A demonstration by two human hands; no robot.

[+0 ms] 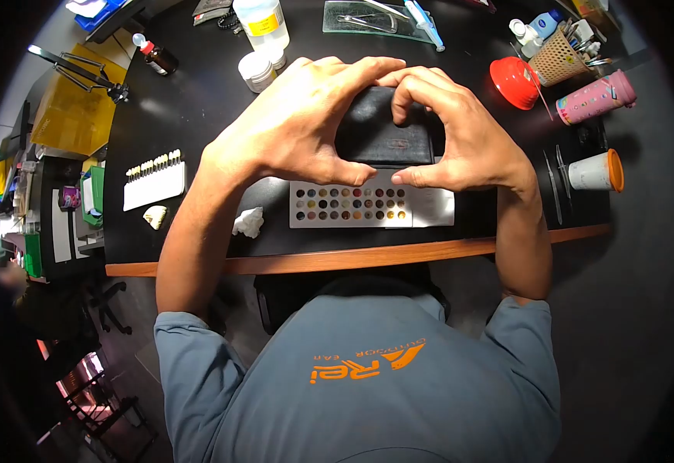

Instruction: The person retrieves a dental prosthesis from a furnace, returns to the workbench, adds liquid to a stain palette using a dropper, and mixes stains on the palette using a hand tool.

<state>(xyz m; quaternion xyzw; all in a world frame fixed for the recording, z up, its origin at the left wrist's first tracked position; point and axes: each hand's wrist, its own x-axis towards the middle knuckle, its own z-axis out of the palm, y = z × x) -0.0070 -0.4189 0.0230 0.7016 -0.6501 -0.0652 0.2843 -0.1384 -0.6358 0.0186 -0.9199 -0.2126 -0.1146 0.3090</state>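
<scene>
My left hand (298,116) curves round the left side of a black case (387,143), its thumb spread from its fingers. Opposite it, my right hand (464,131) is also open, with one curled fingertip over the case. The fingers of both hands come together above the case's far edge, and the thumbs point at each other near its front edge with a small gap. Nothing shows gripped in either hand; whether they touch the case is unclear. Just in front lies a white palette (298,220) with rows of small round coloured wells.
White tray with tooth-shaped tabs (155,185), crumpled tissue (249,222) and brown bottle (159,58) are at left. White jars (257,71) stand behind my left hand. At right are a red bowl (514,82), pink bottle (596,98), tweezers (553,185) and an orange-rimmed cup (590,171).
</scene>
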